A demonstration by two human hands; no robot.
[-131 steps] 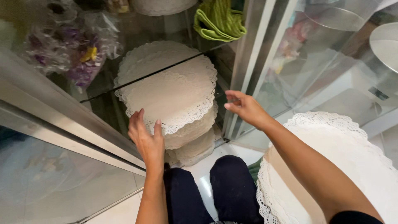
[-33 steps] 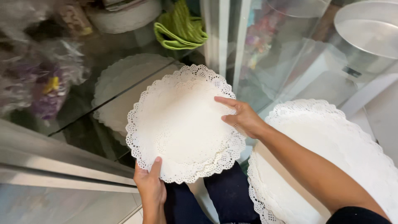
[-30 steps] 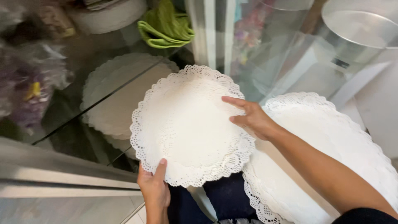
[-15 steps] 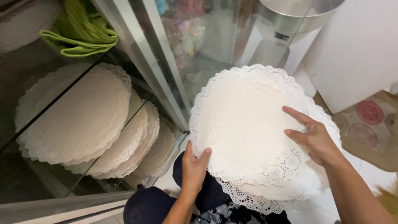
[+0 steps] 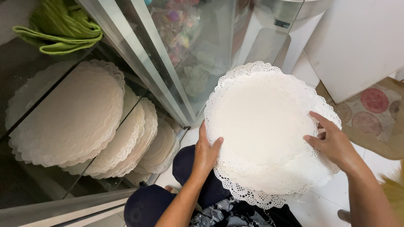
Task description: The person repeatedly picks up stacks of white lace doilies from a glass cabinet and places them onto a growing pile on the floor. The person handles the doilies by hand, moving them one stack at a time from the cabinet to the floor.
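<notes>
The fingers of the left hand (image 5: 205, 152) clasp the near left edge of a stack of round white lace doilies (image 5: 265, 126), thumb on top. The right hand (image 5: 334, 143) grips the stack's right edge, fingers spread across its face. The stack is held over the person's lap, above the white floor (image 5: 324, 201). To the left, behind a glass cabinet door (image 5: 139, 59), more doily stacks (image 5: 71, 117) lie overlapping under a folded green cloth (image 5: 59, 29).
</notes>
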